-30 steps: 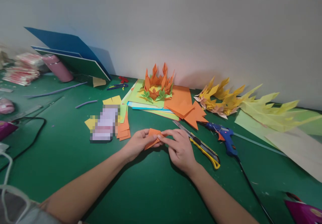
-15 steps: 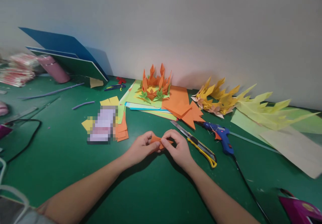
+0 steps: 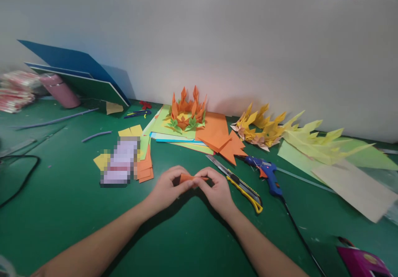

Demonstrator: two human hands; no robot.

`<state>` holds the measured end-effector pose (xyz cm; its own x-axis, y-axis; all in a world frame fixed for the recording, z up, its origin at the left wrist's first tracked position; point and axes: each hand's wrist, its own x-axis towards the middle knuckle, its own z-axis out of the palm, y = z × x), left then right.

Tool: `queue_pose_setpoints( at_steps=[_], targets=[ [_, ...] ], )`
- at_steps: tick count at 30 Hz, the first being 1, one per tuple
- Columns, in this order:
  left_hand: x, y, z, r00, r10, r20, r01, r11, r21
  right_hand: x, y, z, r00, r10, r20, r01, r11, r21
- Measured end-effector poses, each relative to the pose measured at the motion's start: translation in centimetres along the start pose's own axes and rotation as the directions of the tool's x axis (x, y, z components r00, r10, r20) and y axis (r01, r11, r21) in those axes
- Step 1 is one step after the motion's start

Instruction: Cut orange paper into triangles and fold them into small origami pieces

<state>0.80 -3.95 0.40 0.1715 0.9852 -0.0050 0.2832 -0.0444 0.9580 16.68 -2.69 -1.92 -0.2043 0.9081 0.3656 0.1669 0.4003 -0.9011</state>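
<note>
A small piece of folded orange paper is held above the green table by both of my hands. My left hand pinches its left part between thumb and fingers. The thumb and fingertips of my right hand are closed on its right end, and the two thumbs meet at its middle. Fingers cover much of the paper. Just right of my right hand lies a yellow box cutter with its blade out. Beyond it rests a blue hot glue gun.
An orange folded-paper crown stands on coloured sheets at the back. Yellow paper crowns sit to the right. A blurred-out phone and orange paper squares lie left. A pink bottle leans by blue boards.
The view has tilted up slightly. The orange paper now looks narrower between my fingers, and my two thumbs have come closer together.
</note>
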Motion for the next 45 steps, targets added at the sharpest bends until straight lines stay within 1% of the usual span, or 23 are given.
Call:
queue_pose_setpoints(
  at_steps=[2, 4, 7, 10, 14, 16, 18, 21, 24, 26, 28, 30, 32, 34, 36, 40, 43, 45],
  targets=[
    [0.07, 0.10, -0.03, 0.996, -0.087, -0.019, 0.084, 0.989, -0.125, 0.03, 0.17, 0.07, 0.999, 0.033, 0.008, -0.034, 0.998, 0.056],
    [0.09, 0.24, -0.02, 0.983, -0.180, -0.030, 0.168, 0.958, -0.232, 0.07, 0.29, 0.10, 0.998, 0.062, 0.025, -0.064, 0.995, 0.079],
    [0.03, 0.34, 0.00, 0.970, -0.239, -0.041, 0.218, 0.933, -0.287, 0.13, 0.27, 0.05, 0.996, 0.081, 0.043, -0.083, 0.995, 0.053],
    [-0.01, 0.16, 0.05, 0.975, -0.222, -0.015, 0.212, 0.947, -0.240, 0.12, 0.06, 0.01, 0.998, 0.052, 0.022, -0.051, 0.999, -0.013],
    [0.07, -0.29, 0.15, 0.988, -0.152, 0.007, 0.152, 0.987, -0.055, 0.03, -0.17, 0.17, 1.000, -0.012, -0.008, 0.011, 0.991, -0.134],
    [0.12, -0.45, 0.17, 0.992, -0.128, 0.007, 0.128, 0.992, -0.002, 0.02, -0.15, 0.23, 1.000, -0.027, -0.009, 0.025, 0.989, -0.149],
    [0.15, -0.51, 0.15, 0.992, -0.126, 0.008, 0.126, 0.992, -0.014, 0.04, -0.08, 0.20, 1.000, -0.025, -0.007, 0.024, 0.993, -0.120],
    [0.08, -0.45, 0.12, 0.989, -0.146, 0.021, 0.147, 0.986, -0.075, 0.09, 0.00, 0.04, 1.000, -0.014, 0.002, 0.014, 0.998, -0.057],
    [-0.03, -0.38, 0.17, 0.988, -0.147, 0.042, 0.151, 0.984, -0.097, 0.10, 0.04, -0.13, 1.000, -0.025, 0.002, 0.025, 0.998, -0.057],
    [-0.03, -0.33, 0.22, 0.986, -0.161, 0.053, 0.166, 0.979, -0.118, 0.10, 0.12, -0.19, 1.000, -0.010, 0.013, 0.010, 0.999, -0.043],
    [0.04, -0.23, 0.24, 0.977, -0.202, 0.066, 0.212, 0.953, -0.214, 0.10, 0.28, -0.20, 0.999, 0.027, 0.031, -0.027, 0.999, 0.017],
    [0.15, -0.08, 0.21, 0.964, -0.256, 0.068, 0.262, 0.890, -0.373, 0.08, 0.48, -0.14, 0.997, 0.055, 0.051, -0.060, 0.993, 0.098],
    [0.25, 0.10, 0.15, 0.955, -0.295, 0.046, 0.275, 0.812, -0.515, 0.01, 0.63, -0.01, 0.996, 0.055, 0.066, -0.065, 0.987, 0.145],
    [0.29, 0.26, 0.08, 0.949, -0.315, 0.031, 0.269, 0.752, -0.601, -0.11, 0.68, 0.18, 0.997, 0.037, 0.066, -0.046, 0.990, 0.134],
    [0.27, 0.38, 0.06, 0.947, -0.319, 0.037, 0.266, 0.716, -0.646, -0.23, 0.63, 0.34, 1.000, 0.007, 0.029, -0.009, 0.997, 0.078],
    [0.22, 0.45, 0.06, 0.948, -0.306, 0.090, 0.280, 0.661, -0.696, -0.29, 0.42, 0.35, 0.995, -0.080, -0.052, 0.077, 0.995, -0.057],
    [0.28, 0.37, 0.04, 0.945, -0.311, 0.106, 0.290, 0.639, -0.712, -0.26, 0.33, 0.20, 0.988, -0.138, -0.068, 0.129, 0.983, -0.129],
    [0.32, 0.29, 0.00, 0.943, -0.321, 0.091, 0.287, 0.639, -0.714, -0.26, 0.34, 0.12, 0.986, -0.152, -0.068, 0.140, 0.978, -0.156]
  ],
)
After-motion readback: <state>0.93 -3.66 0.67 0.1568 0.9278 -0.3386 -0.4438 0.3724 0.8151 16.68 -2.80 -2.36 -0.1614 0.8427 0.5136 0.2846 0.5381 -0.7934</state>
